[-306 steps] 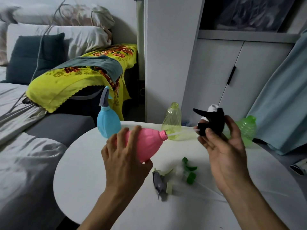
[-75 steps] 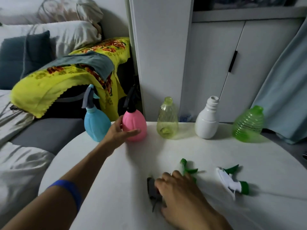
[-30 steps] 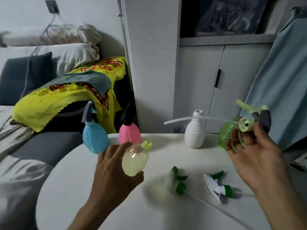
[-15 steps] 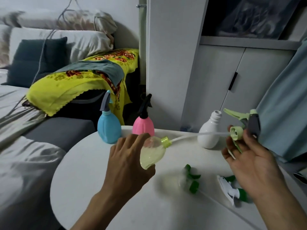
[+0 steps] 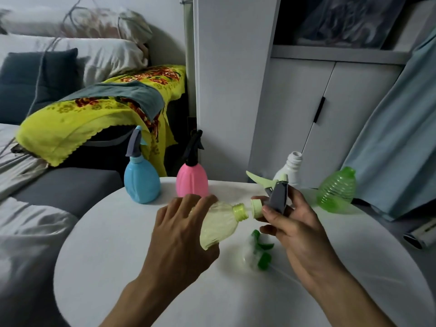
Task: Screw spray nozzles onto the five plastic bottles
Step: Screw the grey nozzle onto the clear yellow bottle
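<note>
1. Filling most of the lower view, the round white table point(image 5: 122, 267) has its near edge cut off by the frame.
2. Beyond it, a sofa point(image 5: 59, 185) carries a yellow flowered cloth point(image 5: 77, 119); white cabinet point(image 5: 306, 114) doors stand behind.
3. Holding the yellow bottle point(image 5: 219, 225) tilted above the table, the left hand point(image 5: 181, 237) wraps its fingers round the body and hides much of it.
4. Pinching the grey-and-yellow nozzle point(image 5: 271, 197), the right hand point(image 5: 297, 232) keeps its collar just beside the bottle's threaded neck; whether they touch is unclear.
5. Standing at the far edge: blue bottle point(image 5: 141, 182) and pink bottle point(image 5: 192, 180) with nozzles fitted, white bottle point(image 5: 289, 171) partly hidden behind the held nozzle, ribbed green bottle point(image 5: 337, 192) uncapped.
6. Lying below the hands, a green nozzle point(image 5: 262, 251) is blurred.
</note>
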{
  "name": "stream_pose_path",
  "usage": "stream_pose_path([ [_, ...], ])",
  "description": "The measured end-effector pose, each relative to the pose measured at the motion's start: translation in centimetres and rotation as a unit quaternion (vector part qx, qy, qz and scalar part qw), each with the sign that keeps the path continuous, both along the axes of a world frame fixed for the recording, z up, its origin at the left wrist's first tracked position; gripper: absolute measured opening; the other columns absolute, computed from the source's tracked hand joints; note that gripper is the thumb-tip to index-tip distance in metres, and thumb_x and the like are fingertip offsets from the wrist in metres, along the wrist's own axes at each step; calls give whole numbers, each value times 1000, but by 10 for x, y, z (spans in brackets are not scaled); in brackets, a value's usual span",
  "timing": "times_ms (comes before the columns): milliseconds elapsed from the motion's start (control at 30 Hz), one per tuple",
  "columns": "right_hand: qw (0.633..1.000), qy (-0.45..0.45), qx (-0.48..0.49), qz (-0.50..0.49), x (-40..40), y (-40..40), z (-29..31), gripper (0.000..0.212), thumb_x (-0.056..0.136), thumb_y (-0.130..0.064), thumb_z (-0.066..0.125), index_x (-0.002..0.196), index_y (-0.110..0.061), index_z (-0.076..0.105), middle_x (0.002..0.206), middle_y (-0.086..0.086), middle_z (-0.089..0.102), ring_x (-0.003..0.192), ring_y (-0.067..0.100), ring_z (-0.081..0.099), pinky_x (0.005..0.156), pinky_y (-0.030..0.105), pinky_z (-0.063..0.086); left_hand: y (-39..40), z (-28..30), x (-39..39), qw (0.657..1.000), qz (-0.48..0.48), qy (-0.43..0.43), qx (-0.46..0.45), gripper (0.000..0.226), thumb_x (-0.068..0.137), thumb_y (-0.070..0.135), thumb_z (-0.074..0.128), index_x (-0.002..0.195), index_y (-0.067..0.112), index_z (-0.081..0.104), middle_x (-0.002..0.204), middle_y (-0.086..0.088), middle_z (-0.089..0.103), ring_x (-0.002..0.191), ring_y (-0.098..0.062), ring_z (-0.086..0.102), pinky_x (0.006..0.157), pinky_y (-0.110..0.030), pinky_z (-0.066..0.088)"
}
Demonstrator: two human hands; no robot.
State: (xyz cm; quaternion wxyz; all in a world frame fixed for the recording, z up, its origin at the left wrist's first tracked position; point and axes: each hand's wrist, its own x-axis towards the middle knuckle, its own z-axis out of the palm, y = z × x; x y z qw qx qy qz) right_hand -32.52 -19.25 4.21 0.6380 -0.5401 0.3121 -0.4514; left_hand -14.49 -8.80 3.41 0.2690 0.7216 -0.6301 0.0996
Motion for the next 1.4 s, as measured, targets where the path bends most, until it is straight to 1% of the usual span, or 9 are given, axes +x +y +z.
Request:
stream_pose_path([
  [167, 998, 36, -41, 39, -6, -3, -2, 45, 89, 2, 63, 126, -22, 54, 101, 2, 77, 85, 15, 70, 63, 22, 53, -1, 1, 0, 1000, -11, -13, -11, 82, 51, 34, 90, 124, 25, 54, 116, 0, 64, 99, -27, 57, 81, -39, 50],
  [300, 992, 57, -87, 71, -9, -4, -4, 51, 90, 6, 61, 129, -26, 52, 99, -1, 75, 89, 12, 67, 74, 23, 53, -2, 2, 2, 1000, -18, -13, -6, 80, 51, 33, 89, 123, 27, 53, 115, 2, 63, 99, -26, 57, 80, -39, 51],
  [500, 990, 11, -109, 90, -12, -4, 2, 56, 80, 1, 63, 130, -22, 49, 101, 5, 75, 90, 12, 67, 75, 22, 53, -2, 3, 0, 998, -46, 15, -30, 79, 53, 37, 85, 124, 30, 51, 116, 7, 63, 100, -20, 55, 79, -34, 51],
  [667, 990, -12, -95, 108, -9, -2, 0, 69, 77, 4, 63, 140, -16, 44, 104, 9, 75, 98, 17, 69, 84, 27, 54, -1, 7, -1, 998, -49, 24, -14, 82, 50, 32, 91, 124, 25, 57, 114, 3, 66, 100, -25, 61, 80, -39, 54],
  [800, 986, 5, -116, 120, -10, -5, -2, 64, 82, 5, 70, 136, -25, 51, 110, 11, 73, 107, 23, 68, 87, 28, 53, 2, 10, 1, 999, -43, 30, -14, 80, 50, 29, 93, 124, 23, 61, 113, 1, 68, 99, -27, 62, 79, -42, 56],
  [1000, 980, 37, -158, 118, -6, -3, -3, 62, 79, -19, 72, 134, -38, 51, 117, 8, 70, 116, 26, 64, 98, 38, 50, 6, 11, -1, 999, -25, -10, 17, 80, 55, 32, 90, 128, 23, 60, 117, 0, 67, 104, -27, 60, 84, -43, 55],
  [1233, 984, -4, -131, 123, -6, -2, -3, 68, 80, 2, 65, 137, -28, 47, 109, 13, 73, 106, 23, 69, 87, 27, 53, 8, 12, -3, 1000, -24, 11, -4, 81, 53, 32, 91, 128, 22, 61, 116, -1, 67, 102, -27, 61, 81, -40, 53],
  [1333, 986, -22, -119, 113, -4, 0, 0, 66, 79, -3, 70, 138, -21, 47, 108, 14, 74, 105, 25, 69, 88, 28, 54, 12, 7, -10, 997, -40, 69, -9, 80, 55, 35, 89, 129, 25, 59, 114, 8, 65, 98, -17, 57, 80, -30, 50],
  [1400, 990, -40, -101, 93, 1, 1, 2, 60, 76, -17, 78, 131, -18, 54, 107, 13, 75, 103, 23, 70, 85, 28, 54, 16, 5, -20, 985, -50, 167, 1, 77, 55, 44, 84, 127, 36, 56, 107, 26, 59, 93, -4, 53, 79, -17, 45],
])
